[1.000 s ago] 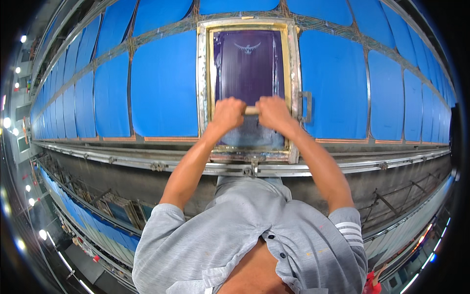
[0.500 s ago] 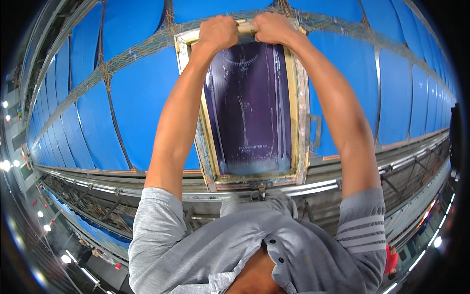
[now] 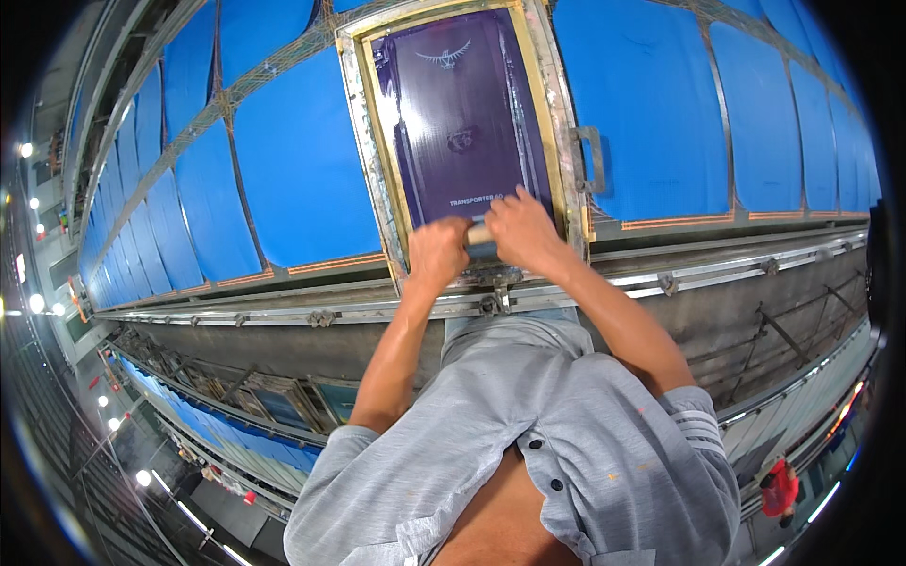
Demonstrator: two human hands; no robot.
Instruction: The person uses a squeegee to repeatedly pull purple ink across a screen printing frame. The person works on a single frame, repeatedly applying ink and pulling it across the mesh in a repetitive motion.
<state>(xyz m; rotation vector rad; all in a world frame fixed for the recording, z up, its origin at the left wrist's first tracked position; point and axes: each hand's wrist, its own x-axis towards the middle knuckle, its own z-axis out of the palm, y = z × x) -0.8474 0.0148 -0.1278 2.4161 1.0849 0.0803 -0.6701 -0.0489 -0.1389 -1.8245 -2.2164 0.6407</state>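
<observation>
Left hand (image 3: 439, 253) and right hand (image 3: 524, 229), each grip closed on pale bar (image 3: 480, 233) at the near end of purple screen (image 3: 461, 108), close inside frame (image 3: 368, 141), rail (image 3: 628, 288) bordering near side, purple surface stretching unblocked toward far edge.

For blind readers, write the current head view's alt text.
Bare left hand and right hand hold a pale rod handle at the near end of a dark purple rectangular screen in a yellow-edged frame, between bright blue panels.
</observation>
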